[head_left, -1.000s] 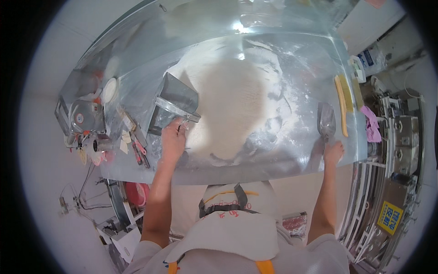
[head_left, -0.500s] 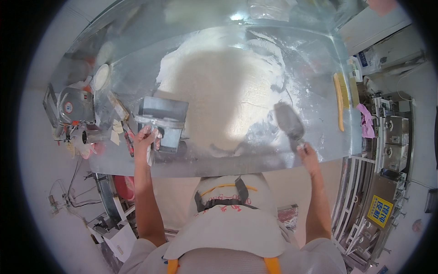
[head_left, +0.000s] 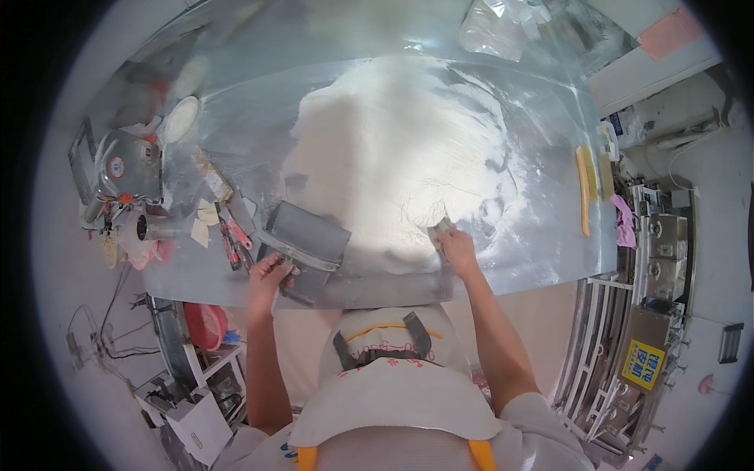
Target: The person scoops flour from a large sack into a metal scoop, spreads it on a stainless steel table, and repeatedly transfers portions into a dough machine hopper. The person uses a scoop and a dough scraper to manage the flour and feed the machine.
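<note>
The flour (head_left: 463, 149) is bright white, dulling to beige under a shadow. The metal box (head_left: 310, 228) is grey, the desk (head_left: 550, 243) silvery grey-blue. The brush (head_left: 583, 188) has a yellow-orange handle; the cloth (head_left: 624, 222) is pink, the basin (head_left: 206, 326) pinkish red. Blue characters pattern a yellow sign (head_left: 644, 363); the off-white apron (head_left: 393, 400) carries red printing.

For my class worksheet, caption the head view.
Left hand holds a metal box, right hand a scoop in flour-like powder on a metal worktable.

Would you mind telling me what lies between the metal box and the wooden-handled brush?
In the head view, white powder, the right hand with its scoop, then powder-streaked tabletop lie between them.
</note>
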Action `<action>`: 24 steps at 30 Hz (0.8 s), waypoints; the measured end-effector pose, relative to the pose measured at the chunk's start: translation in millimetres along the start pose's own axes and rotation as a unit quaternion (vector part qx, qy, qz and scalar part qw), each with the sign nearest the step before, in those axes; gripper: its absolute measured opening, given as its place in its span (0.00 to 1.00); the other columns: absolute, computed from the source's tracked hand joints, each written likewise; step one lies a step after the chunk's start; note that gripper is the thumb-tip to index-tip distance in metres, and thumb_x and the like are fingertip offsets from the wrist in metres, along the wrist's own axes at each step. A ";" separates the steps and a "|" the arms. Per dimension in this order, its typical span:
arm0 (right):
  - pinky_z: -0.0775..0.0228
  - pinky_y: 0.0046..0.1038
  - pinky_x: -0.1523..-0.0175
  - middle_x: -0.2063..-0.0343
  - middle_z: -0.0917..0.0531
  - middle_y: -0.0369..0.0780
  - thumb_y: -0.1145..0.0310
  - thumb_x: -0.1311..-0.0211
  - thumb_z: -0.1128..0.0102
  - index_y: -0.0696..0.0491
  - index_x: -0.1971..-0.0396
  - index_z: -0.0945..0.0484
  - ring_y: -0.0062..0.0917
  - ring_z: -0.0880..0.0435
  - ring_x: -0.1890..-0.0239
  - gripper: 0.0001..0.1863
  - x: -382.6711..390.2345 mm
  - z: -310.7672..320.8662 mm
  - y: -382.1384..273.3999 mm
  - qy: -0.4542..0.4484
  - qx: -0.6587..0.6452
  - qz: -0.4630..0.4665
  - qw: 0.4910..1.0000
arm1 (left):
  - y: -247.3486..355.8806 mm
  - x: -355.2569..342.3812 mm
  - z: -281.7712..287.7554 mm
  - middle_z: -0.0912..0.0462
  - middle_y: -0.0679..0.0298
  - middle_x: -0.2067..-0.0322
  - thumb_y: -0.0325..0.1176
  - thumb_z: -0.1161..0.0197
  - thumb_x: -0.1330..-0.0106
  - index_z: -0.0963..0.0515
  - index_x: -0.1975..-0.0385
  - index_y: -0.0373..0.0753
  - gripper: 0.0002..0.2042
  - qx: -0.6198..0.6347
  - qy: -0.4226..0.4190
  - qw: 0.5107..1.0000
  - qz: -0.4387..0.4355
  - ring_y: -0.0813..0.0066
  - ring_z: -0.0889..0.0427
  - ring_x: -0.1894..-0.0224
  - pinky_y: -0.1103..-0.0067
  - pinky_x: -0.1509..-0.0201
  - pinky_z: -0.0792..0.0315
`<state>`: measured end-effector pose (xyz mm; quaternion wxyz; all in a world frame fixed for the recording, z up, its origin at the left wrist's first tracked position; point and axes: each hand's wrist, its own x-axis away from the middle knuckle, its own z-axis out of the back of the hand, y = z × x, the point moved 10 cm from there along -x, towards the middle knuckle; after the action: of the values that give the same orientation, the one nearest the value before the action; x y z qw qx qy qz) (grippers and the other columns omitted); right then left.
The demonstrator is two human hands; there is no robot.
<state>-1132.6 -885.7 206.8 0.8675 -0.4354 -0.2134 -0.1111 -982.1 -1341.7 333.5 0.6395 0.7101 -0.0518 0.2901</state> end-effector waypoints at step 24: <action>0.41 0.22 0.78 0.84 0.28 0.29 0.52 0.25 0.37 0.49 0.80 0.25 0.14 0.33 0.83 0.23 9.4 -25.2 -92.6 -0.061 -0.230 0.003 0.971 | 20.9 -27.5 -58.2 0.22 0.71 0.78 0.35 0.34 0.26 0.19 0.70 0.33 0.12 -0.085 -0.082 0.993 -0.017 0.88 0.29 0.77 0.84 0.74 0.36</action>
<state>-1152.5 -961.2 263.4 0.7298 -0.6297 -0.2334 -0.1280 -1034.3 -1298.9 339.5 0.6961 0.6753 -0.1164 0.2144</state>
